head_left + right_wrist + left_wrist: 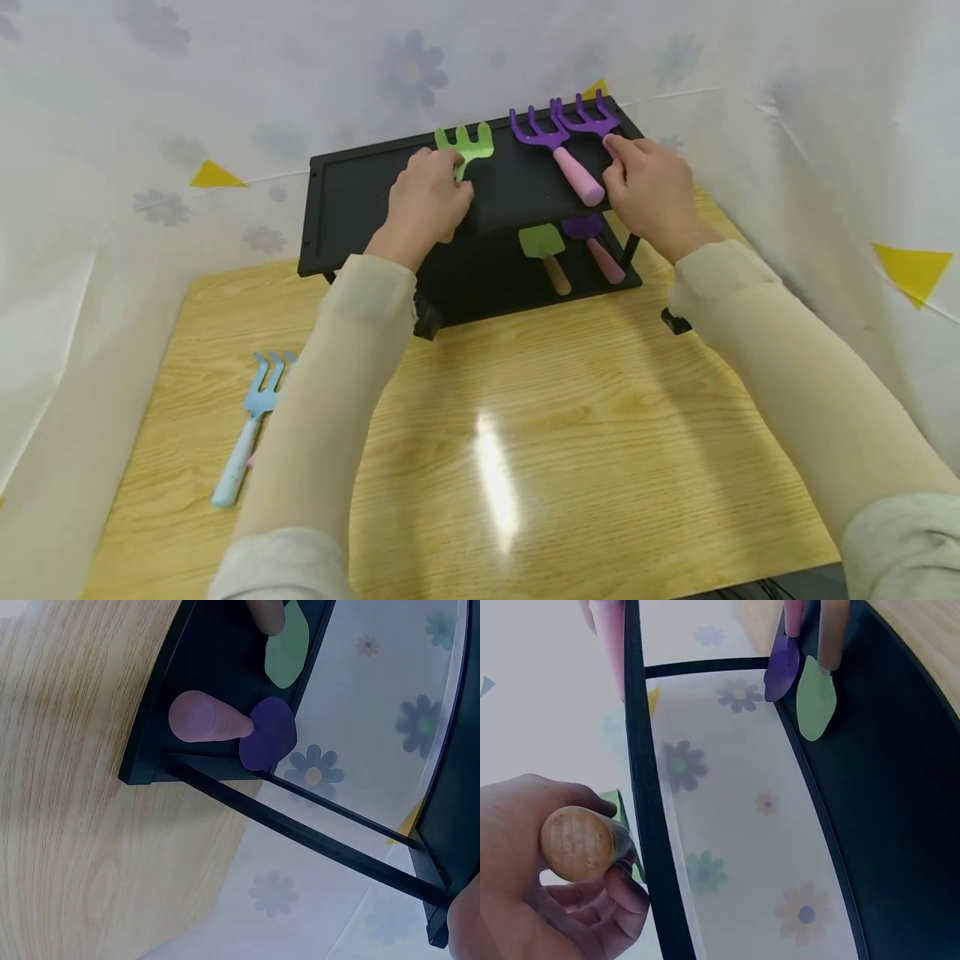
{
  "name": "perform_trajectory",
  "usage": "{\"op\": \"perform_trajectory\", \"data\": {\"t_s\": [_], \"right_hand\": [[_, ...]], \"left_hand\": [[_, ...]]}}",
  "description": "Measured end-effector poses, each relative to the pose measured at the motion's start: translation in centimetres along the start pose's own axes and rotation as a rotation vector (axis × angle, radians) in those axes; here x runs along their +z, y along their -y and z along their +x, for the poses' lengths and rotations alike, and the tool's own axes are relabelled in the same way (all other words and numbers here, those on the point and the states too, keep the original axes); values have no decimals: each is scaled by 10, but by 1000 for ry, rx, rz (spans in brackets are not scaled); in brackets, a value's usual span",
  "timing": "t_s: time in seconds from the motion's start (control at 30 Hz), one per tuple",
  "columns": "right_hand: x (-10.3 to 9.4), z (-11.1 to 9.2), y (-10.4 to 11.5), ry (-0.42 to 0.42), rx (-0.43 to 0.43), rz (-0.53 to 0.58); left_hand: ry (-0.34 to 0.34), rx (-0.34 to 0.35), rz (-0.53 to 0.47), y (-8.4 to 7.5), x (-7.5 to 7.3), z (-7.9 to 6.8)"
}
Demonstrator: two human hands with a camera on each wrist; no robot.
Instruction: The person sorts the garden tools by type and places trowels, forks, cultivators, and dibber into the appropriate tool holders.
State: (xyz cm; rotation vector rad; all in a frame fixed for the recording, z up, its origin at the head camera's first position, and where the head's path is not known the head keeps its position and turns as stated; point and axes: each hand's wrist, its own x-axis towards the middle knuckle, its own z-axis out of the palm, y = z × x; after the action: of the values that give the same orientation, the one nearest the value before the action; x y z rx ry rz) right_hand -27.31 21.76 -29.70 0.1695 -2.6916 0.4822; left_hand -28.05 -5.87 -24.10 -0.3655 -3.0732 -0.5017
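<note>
The left hand point(423, 204) curls round the wooden handle of a green fork point(467, 146), a light, stiff toy best gripped there. At three o'clock, the right hand point(648, 196) pinches a purple fork point(592, 123) on the black shelf point(360, 196).

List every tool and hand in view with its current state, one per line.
green rake: on the rack's top shelf, wooden handle gripped by the left hand
purple rakes: two lying side by side on the top shelf, right hand at the right one
green trowel: lying on the lower shelf
purple trowel: lying beside it
blue rake: lying on the table
</note>
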Motion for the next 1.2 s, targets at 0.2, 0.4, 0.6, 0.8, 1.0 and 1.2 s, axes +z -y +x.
{"op": "perform_trajectory", "data": {"t_s": [0.2,0.4,0.6,0.8,1.0,1.2], "right_hand": [[0,0,3,32,14,-3],[1,0,6,36,7,-8],[3,2,12,49,5,0],[4,4,13,56,3,-2],[3,5,11,42,0,-9],[0,5,10,55,6,-15]], "left_hand": [[42,-54,-31,-11,0,10],[51,-91,-18,-17,2,18],[52,-160,-21,-16,2,22],[67,-184,30,-19,1,23],[86,-183,45,-22,0,23],[97,-206,-102,-18,1,24]]}}
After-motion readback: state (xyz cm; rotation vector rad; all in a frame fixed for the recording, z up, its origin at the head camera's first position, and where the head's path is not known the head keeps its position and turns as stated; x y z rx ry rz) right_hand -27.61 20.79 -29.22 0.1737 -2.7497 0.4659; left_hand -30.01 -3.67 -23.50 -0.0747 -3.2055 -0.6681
